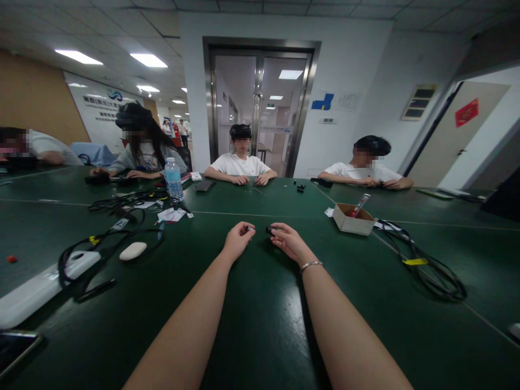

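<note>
We count two bare arms reaching over one green table (260,325), and we go from nine o'clock round to three.

At the far left lie one phone (16,349), one white power strip (36,290) and one red bit (12,259). Next come one pen (97,288), one white oval (132,250) and one tangle of black cables (117,227). Toward eleven o'clock stands one water bottle (174,179).

Our left hand (238,239) sits just left of twelve o'clock, fingers curled in and pinched on a tiny part (251,228) at the fingertips; it is too small for us to name. Our right hand (289,242), just right of twelve, wears one bracelet (311,265) and pinches one small black piece (270,231) between thumb and fingers. The two hands are near each other, knuckles apart, and the black piece sits in the gap between them, just above the table.

Toward one o'clock a few black bits (300,188) lie far off. At two o'clock sits one cardboard box (352,219) with one red-capped tube (359,205) leaning out of it. At three o'clock lies one second coil of black cable (430,268) with a yellow tag.

Across the table we count four seated people, with two more standing far down the hall.
</note>
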Motion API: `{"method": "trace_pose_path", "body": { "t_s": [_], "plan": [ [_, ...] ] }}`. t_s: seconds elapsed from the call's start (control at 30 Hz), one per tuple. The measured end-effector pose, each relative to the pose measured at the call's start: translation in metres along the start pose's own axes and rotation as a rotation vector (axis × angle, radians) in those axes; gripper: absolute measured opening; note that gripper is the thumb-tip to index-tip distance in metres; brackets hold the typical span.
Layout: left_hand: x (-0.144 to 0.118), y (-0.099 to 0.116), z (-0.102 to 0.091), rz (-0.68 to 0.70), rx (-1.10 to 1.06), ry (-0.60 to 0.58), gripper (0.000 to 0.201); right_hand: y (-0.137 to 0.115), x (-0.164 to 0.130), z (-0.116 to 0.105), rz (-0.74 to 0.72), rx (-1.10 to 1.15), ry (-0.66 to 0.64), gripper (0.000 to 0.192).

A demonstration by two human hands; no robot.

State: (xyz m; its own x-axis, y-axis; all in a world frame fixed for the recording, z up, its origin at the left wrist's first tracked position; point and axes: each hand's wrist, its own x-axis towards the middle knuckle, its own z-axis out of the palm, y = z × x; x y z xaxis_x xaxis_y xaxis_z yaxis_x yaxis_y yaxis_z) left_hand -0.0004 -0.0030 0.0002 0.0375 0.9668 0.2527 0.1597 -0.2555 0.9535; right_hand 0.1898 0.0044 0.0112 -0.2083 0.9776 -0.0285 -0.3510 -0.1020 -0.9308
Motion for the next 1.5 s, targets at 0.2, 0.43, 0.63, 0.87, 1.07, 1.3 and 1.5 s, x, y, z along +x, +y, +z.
{"method": "trace_pose_path", "body": {
  "t_s": [0.2, 0.43, 0.63, 0.87, 1.07, 1.3, 1.5],
  "plan": [
    [-0.003, 0.005, 0.001, -0.061, -0.111, -0.076, 0.024, 0.003, 0.001, 0.005, -0.001, -0.016, -0.085, 0.018],
    [-0.002, 0.003, -0.001, -0.052, -0.122, -0.133, 0.026, 0.006, 0.002, 0.008, 0.010, -0.020, -0.110, 0.022],
    [0.000, -0.001, -0.002, -0.044, -0.123, -0.153, 0.026, 0.006, 0.001, 0.007, -0.018, 0.015, -0.137, 0.022],
    [0.000, 0.001, -0.001, -0.038, -0.103, -0.153, 0.029, 0.007, 0.001, 0.006, -0.012, 0.011, -0.180, 0.028],
    [0.000, 0.003, -0.001, -0.086, -0.059, -0.140, 0.019, 0.009, 0.002, 0.011, -0.008, -0.123, -0.160, 0.026],
    [0.004, -0.007, -0.007, -0.062, 0.192, -0.154, 0.026, 0.012, 0.008, 0.016, -0.045, -0.197, -0.121, 0.022],
    [0.010, -0.015, -0.009, -0.084, 0.211, -0.138, 0.039, 0.013, 0.009, 0.022, -0.069, -0.188, -0.118, 0.022]
  ]
}}
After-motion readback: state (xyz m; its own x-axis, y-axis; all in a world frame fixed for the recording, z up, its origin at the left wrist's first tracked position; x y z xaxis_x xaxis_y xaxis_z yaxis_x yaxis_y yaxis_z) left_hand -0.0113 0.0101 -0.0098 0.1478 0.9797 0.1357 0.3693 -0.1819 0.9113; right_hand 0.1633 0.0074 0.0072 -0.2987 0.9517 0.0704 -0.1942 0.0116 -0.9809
